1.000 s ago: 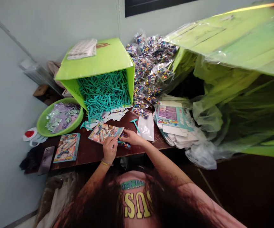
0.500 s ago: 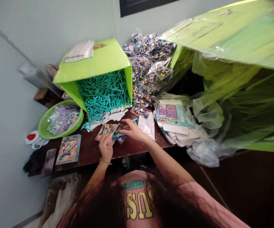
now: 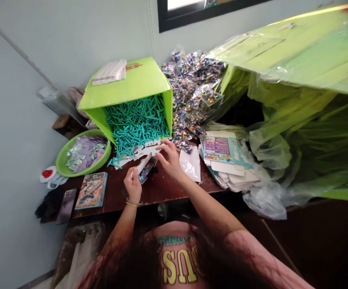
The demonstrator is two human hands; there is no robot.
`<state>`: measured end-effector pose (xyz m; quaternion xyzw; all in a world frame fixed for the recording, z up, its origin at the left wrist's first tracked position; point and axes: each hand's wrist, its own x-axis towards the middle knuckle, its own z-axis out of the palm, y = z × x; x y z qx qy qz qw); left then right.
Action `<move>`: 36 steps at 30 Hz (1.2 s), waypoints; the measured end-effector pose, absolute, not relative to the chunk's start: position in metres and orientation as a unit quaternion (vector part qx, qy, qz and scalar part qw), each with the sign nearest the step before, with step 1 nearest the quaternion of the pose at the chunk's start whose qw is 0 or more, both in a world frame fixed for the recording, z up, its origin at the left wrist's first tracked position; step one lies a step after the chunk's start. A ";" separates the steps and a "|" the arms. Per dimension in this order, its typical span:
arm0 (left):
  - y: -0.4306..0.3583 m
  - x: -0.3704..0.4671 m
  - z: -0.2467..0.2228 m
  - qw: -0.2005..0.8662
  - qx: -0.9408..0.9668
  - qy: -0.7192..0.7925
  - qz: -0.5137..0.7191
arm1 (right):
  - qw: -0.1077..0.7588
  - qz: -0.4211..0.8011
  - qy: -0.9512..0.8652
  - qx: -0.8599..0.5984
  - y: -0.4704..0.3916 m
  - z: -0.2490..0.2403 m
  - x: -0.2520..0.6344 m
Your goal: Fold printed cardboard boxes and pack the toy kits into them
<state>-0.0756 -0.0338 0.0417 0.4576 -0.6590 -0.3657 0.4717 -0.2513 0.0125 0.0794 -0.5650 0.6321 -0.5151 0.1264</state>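
My left hand (image 3: 133, 185) is closed around a small cardboard box (image 3: 145, 161), held tilted above the table. A bag of colourful beads (image 3: 144, 175) shows at the box's lower side; whether it is wholly inside I cannot tell. My right hand (image 3: 170, 161) reaches over the box's far end, fingers apart, its fingertips at the white printed slips (image 3: 150, 150). Whether they touch a slip is unclear. Behind the slips, turquoise plastic sticks (image 3: 138, 120) spill from a green carton (image 3: 125, 86) lying on its side.
A green basin (image 3: 62, 168) of small sachets stands left, near a finished-looking box (image 3: 91, 190) and a phone (image 3: 66, 205). Bagged beads (image 3: 189, 88) are heaped behind. Right are a clear bag (image 3: 190, 163), flattened boxes (image 3: 225, 154) and a large green carton (image 3: 297, 52).
The box in my left hand has tipped up, its printed front turned from view. My right hand has moved away from the beads toward the white slips. The camera view has shifted slightly.
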 end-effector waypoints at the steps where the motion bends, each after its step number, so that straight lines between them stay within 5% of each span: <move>1: -0.036 -0.074 0.043 0.475 0.463 -0.647 -0.376 | 0.118 -0.490 0.609 -0.612 0.018 0.080 -0.252; 6: -0.044 -0.074 0.041 0.479 0.479 -0.599 -0.427 | 0.102 -0.313 0.615 -0.717 0.029 0.069 -0.247; 13: -0.043 -0.079 0.048 0.475 0.452 -0.553 -0.514 | 0.107 -0.437 0.610 -0.652 0.027 0.068 -0.253; 25: -0.059 -0.083 0.054 0.501 0.479 -0.404 -0.597 | 0.080 -0.317 0.588 -0.740 0.015 0.081 -0.235; 36: -0.052 -0.079 0.052 0.505 0.464 -0.447 -0.575 | 0.061 -0.278 0.565 -0.775 0.010 0.087 -0.223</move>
